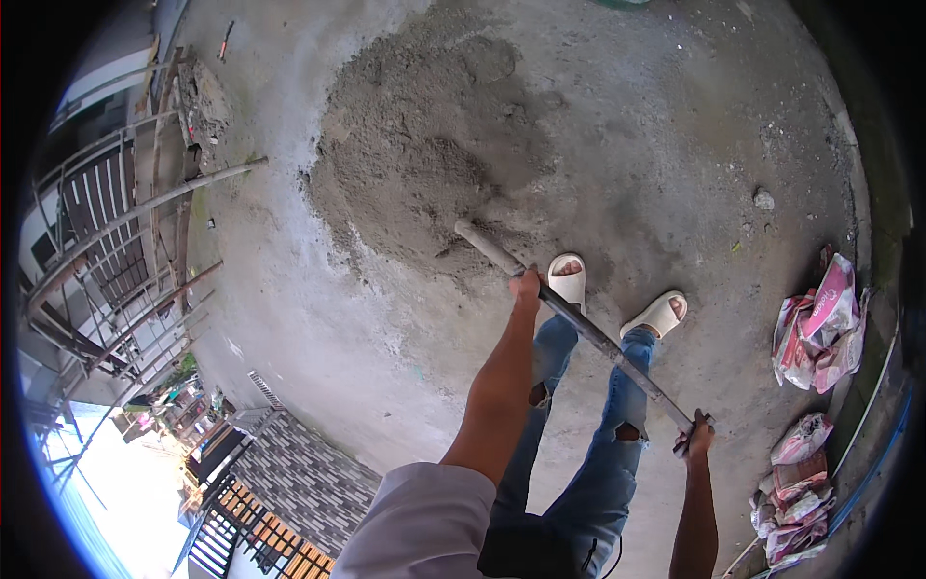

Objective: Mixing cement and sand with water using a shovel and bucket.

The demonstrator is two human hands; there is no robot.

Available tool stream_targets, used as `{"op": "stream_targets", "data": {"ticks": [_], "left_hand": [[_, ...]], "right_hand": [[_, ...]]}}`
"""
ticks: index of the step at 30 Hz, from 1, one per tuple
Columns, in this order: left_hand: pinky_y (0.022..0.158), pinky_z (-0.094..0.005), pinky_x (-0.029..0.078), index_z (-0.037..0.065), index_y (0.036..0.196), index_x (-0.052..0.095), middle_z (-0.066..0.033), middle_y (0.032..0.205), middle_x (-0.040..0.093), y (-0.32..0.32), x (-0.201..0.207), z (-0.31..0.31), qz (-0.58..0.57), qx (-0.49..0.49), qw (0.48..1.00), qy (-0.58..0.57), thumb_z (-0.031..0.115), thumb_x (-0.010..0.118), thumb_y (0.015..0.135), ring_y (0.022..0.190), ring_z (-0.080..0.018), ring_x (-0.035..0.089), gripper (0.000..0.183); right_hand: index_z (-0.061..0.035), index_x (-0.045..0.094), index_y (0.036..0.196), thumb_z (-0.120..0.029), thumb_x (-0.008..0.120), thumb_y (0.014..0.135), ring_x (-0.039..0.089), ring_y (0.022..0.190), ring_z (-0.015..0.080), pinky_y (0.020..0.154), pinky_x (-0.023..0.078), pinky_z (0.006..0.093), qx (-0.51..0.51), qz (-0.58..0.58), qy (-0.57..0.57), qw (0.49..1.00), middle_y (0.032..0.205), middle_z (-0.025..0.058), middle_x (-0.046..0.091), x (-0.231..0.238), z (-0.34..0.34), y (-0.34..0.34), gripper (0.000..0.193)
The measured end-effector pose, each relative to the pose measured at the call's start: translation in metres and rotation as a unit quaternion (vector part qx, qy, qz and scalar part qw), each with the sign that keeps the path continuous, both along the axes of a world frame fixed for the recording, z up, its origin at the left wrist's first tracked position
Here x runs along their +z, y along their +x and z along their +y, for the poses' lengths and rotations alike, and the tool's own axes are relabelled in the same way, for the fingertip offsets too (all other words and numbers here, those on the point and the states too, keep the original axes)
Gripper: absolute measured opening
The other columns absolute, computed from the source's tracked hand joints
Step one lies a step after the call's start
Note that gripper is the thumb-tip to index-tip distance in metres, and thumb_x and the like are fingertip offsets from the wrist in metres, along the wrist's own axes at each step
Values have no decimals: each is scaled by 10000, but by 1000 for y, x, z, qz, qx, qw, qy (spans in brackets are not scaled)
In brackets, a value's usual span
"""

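My left hand (527, 288) is wrapped round the lower part of a shovel's long shaft (617, 355), in front of my left foot. At the shaft's upper end, to the right of my legs, my right hand (696, 439) grips the dark handle. The shovel slants from my right side forward and left to the near edge of a wet grey mortar heap (405, 145). Its blade cannot be made out against the mix. The heap is spread over the concrete floor, with a rough, lumpy surface.
Crumpled pink and white sacks (820, 328) lie along the right edge, with more sacks (796, 492) nearer me. A small stone (763, 199) sits on the concrete. Wooden poles and railings (145, 212) stand at the left. My feet in pale slides (567, 279) are close to the heap.
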State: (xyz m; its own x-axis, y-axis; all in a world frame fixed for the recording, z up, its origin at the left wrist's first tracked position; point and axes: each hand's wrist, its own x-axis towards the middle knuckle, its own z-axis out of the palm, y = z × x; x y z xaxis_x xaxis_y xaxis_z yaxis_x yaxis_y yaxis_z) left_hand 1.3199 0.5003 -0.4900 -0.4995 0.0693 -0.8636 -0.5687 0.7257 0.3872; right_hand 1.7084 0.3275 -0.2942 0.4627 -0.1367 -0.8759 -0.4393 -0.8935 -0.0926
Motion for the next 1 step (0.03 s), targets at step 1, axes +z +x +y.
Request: {"op": "stream_targets", "data": {"ticks": [1], "left_hand": [[447, -295, 440, -5, 719, 485, -89, 557, 491, -8, 7, 11, 14, -7, 1000, 11, 82, 572, 762, 442, -177, 480, 130]], "right_hand": [[-65, 412, 653, -412, 591, 762, 370, 310, 151, 304, 326, 305, -3, 114, -56, 992, 482, 82, 455, 0, 2, -9, 405]]}}
